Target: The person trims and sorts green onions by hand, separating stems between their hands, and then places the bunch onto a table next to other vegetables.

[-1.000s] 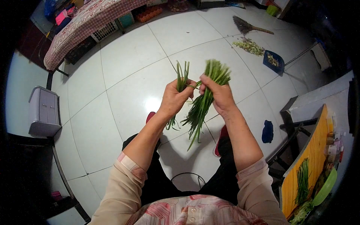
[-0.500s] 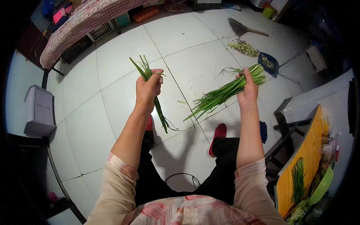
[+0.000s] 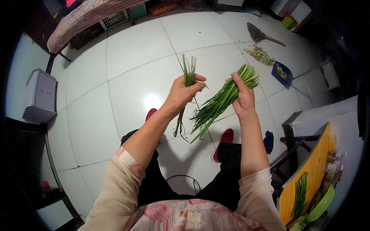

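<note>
You have two hands point(image 3: 182, 93) and two bunches of green stalks point(image 3: 221, 102) near mid-frame, a third bunch point(image 3: 300, 195) at lower right, two red shoes point(image 3: 223, 144) near centre, one broom point(image 3: 259, 34) and one dustpan point(image 3: 284, 82) at upper right.

The left hand point(image 3: 183, 92) grips a few green stalks point(image 3: 189, 73). The right hand point(image 3: 244, 99) holds a thicker green bundle point(image 3: 219, 104), tilted.
</note>
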A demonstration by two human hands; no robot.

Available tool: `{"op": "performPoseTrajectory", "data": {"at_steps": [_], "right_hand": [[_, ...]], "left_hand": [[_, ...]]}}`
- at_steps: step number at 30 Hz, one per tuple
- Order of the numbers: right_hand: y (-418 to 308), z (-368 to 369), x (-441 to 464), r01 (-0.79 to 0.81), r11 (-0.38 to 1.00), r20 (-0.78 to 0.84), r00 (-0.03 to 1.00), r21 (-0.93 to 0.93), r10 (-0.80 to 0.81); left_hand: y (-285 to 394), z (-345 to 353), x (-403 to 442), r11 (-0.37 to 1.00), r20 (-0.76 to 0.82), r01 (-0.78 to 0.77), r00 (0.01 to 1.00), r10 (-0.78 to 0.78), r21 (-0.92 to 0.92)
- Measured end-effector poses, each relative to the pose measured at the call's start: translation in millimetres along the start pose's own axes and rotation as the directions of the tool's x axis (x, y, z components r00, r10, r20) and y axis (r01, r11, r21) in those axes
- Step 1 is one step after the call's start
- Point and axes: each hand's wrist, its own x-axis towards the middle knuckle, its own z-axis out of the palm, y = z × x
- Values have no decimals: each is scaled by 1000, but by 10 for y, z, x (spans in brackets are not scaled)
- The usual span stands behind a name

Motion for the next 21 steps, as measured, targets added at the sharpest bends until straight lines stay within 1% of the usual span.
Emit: {"op": "performPoseTrajectory", "data": {"at_steps": [1, 3, 4, 5, 10, 11, 15, 16, 19, 21], "right_hand": [[26, 50, -25, -11, 1000, 21, 1000, 3, 11], [47, 96, -61, -36, 999, 74, 997, 8, 35], [60, 129, -75, -38, 999, 75, 996, 7, 38], [72, 168, -91, -55, 998, 82, 995, 13, 54], [138, 234, -112, -61, 998, 116, 992, 33, 57], [146, 211, -102, -71, 997, 164, 984, 22, 66], [91, 235, -152, -82, 996, 141, 986, -18, 84], [99, 235, -148, -63, 997, 139, 988, -36, 67], [93, 213, -134, -50, 997, 150, 987, -57, 58], [91, 207, -135, -56, 996, 166, 984, -62, 66]], "left_hand": [[19, 43, -30, 999, 5, -15, 1000, 15, 34], [-67, 94, -6, 983, 55, -144, 989, 138, 113], [-120, 107, 14, 968, 85, -203, 978, 192, 146], [-170, 117, 40, 956, 97, -229, 972, 214, 184], [-213, 164, 45, 954, 72, -231, 973, 221, 190], [-221, 151, 58, 949, 68, -244, 970, 235, 199], [-206, 124, 61, 946, 69, -252, 968, 243, 204], [-222, 109, 71, 946, 69, -252, 968, 243, 204], [-180, 115, 68, 942, 75, -292, 956, 283, 166], [-96, 129, 16, 972, 69, -163, 986, 153, 169]]}}
